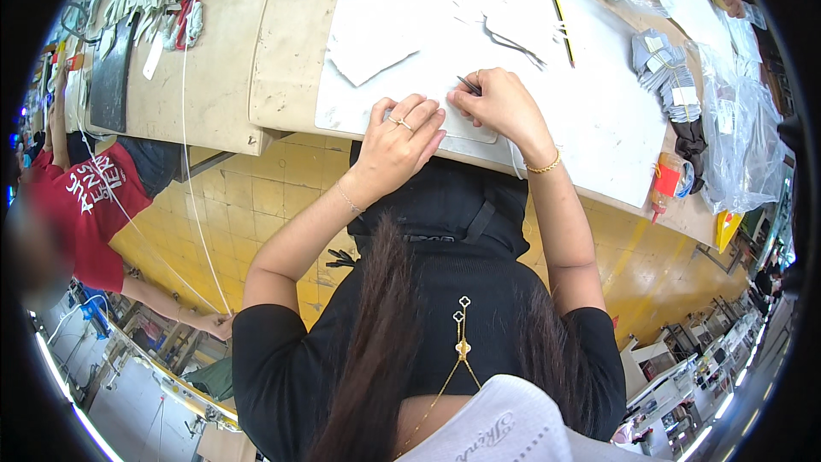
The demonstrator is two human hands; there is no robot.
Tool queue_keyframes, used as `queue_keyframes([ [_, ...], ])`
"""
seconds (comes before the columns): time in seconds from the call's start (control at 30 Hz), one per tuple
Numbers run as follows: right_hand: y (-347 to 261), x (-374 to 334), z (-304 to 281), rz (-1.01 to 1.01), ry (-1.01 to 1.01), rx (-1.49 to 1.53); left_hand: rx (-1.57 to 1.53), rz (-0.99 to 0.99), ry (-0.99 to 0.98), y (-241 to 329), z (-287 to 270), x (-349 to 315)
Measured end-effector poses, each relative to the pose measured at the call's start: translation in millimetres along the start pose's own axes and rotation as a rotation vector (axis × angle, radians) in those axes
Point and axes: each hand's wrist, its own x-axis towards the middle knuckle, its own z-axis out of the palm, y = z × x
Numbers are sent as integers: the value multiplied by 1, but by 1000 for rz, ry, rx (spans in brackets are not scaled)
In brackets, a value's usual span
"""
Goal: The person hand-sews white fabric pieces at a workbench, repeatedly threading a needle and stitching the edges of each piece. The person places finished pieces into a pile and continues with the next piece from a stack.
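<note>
My left hand (400, 141) lies flat, fingers spread, pressing a pale flat piece (466, 127) down on a white cutting board (599, 111) at the table's near edge. It wears rings and a thin bracelet. My right hand (500, 104) is closed around a thin dark pen-like tool (469, 84), its tip on the pale piece just right of my left fingers. A gold bracelet sits on that wrist. More pale cut pieces (369, 56) lie farther out on the board.
A long yellow ruler (560, 13) lies at the board's far side. Bundles of tags (665, 68), clear plastic bags (744, 133) and a red-capped bottle (663, 184) crowd the right. A dark mat (111, 73) and white strips lie left. A person in a red shirt (90, 205) sits at left.
</note>
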Motion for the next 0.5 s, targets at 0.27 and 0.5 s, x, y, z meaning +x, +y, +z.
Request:
queue_keyframes([
  [0.27, -5, -5, -7, -8, 4, -51, 65, 9, -50, 2, -4, 6],
  [0.5, 6, -53, -45, 71, -84, -72, 85, -13, -98, 4, -5, 8],
])
